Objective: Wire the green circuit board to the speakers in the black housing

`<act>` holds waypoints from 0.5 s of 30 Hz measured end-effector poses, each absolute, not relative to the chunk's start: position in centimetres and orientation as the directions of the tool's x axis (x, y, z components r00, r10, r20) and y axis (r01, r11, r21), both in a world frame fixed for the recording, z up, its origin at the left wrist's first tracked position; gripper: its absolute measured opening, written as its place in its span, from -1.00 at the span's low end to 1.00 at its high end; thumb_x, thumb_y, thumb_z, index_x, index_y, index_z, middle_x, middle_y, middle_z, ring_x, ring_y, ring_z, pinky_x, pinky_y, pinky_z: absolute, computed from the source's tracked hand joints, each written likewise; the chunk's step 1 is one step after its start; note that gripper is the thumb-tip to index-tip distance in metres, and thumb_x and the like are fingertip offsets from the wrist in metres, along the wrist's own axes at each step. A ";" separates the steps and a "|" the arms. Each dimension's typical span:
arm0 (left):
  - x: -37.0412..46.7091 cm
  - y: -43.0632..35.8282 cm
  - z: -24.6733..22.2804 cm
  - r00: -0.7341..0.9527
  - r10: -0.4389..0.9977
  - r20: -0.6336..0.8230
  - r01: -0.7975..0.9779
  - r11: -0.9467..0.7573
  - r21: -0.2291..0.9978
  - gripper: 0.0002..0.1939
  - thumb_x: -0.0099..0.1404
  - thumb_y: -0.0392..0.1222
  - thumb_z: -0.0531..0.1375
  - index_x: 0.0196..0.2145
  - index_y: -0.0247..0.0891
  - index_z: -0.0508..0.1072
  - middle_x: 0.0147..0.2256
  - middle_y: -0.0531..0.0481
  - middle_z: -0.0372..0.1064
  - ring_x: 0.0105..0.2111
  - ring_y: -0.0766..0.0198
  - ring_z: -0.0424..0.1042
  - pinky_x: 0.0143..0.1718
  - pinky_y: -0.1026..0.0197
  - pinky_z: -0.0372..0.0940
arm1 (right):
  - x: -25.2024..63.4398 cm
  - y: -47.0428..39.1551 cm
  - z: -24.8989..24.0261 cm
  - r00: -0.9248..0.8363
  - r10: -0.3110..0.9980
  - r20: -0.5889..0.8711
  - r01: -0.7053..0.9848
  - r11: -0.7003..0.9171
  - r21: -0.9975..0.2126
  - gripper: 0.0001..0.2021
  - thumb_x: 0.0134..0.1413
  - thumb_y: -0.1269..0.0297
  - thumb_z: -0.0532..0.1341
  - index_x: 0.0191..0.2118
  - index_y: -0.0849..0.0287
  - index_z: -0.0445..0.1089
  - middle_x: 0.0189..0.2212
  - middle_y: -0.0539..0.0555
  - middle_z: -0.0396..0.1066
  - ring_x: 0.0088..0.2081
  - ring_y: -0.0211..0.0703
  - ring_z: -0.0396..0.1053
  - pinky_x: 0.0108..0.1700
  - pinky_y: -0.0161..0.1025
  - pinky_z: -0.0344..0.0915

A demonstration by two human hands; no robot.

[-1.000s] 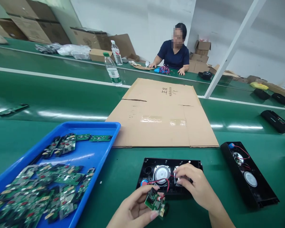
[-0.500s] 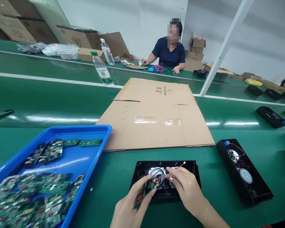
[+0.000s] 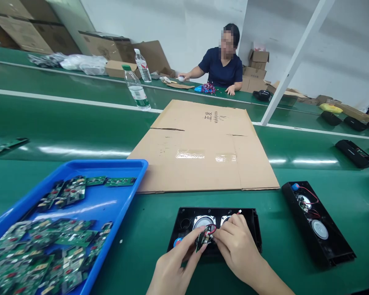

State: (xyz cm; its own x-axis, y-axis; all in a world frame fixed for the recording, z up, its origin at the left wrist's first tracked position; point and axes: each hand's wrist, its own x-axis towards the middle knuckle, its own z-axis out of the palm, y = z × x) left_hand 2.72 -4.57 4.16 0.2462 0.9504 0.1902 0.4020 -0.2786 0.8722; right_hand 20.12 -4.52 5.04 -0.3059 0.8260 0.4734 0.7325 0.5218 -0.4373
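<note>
Green belt: both hands (image 3: 203,258) pinch a circuit board (image 3: 203,239) over a speaker housing (image 3: 184,219).

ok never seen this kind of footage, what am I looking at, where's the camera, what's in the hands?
No machine here: a person works with bare hands, filmed by one camera on their head, looking forward and down. The left hand pinches a small circuit board; the right hand meets it at the red wires. Both are over an open black speaker case on a green table. At left is a blue tray of circuit boards, behind it flat cardboard, at right a second speaker case. Another person sits at the far bench.
</note>
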 end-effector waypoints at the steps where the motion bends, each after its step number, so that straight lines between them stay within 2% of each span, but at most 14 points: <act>1: 2.7 -4.6 4.1 0.255 0.944 0.207 0.401 -0.298 0.866 -0.72 0.27 -0.20 0.14 -0.04 -0.06 0.40 -0.34 0.16 0.56 -0.48 0.41 0.52 -0.39 0.51 0.39 | 20.1 -4.5 5.0 -0.311 0.827 0.468 0.743 0.519 -0.423 -0.79 0.23 0.47 0.02 -0.37 0.20 0.35 -0.54 0.00 0.32 -0.44 -0.22 0.07 -0.35 -0.22 0.05; 5: 2.8 -4.5 4.1 0.289 0.933 0.216 0.404 -0.323 0.856 -0.70 0.29 -0.22 0.13 -0.02 -0.03 0.38 -0.35 0.19 0.54 -0.50 0.45 0.51 -0.38 0.53 0.38 | 20.2 -4.4 4.9 -0.365 0.808 0.462 0.768 0.542 -0.341 -0.78 0.21 0.50 0.02 -0.43 0.22 0.30 -0.53 0.00 0.29 -0.44 -0.23 0.03 -0.37 -0.24 0.00; 9: 2.9 -4.2 4.1 0.313 0.929 0.196 0.380 -0.311 0.871 -0.68 0.30 -0.22 0.12 0.01 0.01 0.32 -0.26 0.17 0.55 -0.37 0.41 0.55 -0.36 0.53 0.37 | 20.2 -4.3 4.7 -0.442 0.753 0.488 0.772 0.596 -0.220 -0.76 0.21 0.53 -0.01 -0.44 0.24 0.31 -0.55 0.01 0.25 -0.44 -0.22 0.01 -0.39 -0.24 -0.02; 11: 3.0 -4.1 4.1 0.322 0.928 0.190 0.392 -0.313 0.865 -0.68 0.31 -0.22 0.11 0.02 0.00 0.30 -0.28 0.16 0.55 -0.40 0.41 0.55 -0.39 0.52 0.38 | 20.2 -4.3 4.5 -0.463 0.728 0.506 0.771 0.613 -0.175 -0.75 0.22 0.53 -0.01 -0.43 0.26 0.32 -0.55 0.02 0.23 -0.44 -0.21 0.01 -0.39 -0.24 -0.01; 15: 3.0 -4.2 4.3 0.371 0.890 0.263 0.468 -0.424 0.775 -0.68 0.34 -0.28 0.05 0.03 -0.07 0.28 -0.32 0.11 0.54 -0.36 0.36 0.55 -0.32 0.47 0.39 | 20.2 -4.3 4.2 -0.464 0.709 0.531 0.767 0.621 -0.158 -0.75 0.23 0.54 0.01 -0.44 0.28 0.33 -0.55 0.03 0.24 -0.44 -0.21 0.03 -0.39 -0.24 0.00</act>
State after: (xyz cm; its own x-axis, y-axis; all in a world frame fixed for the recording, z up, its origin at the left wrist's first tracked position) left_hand 3.04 -4.19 4.30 0.3712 0.8904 0.2633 0.4677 -0.4243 0.7754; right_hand 20.17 -4.31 4.21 -0.4640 0.7087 0.5314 0.7674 0.6213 -0.1584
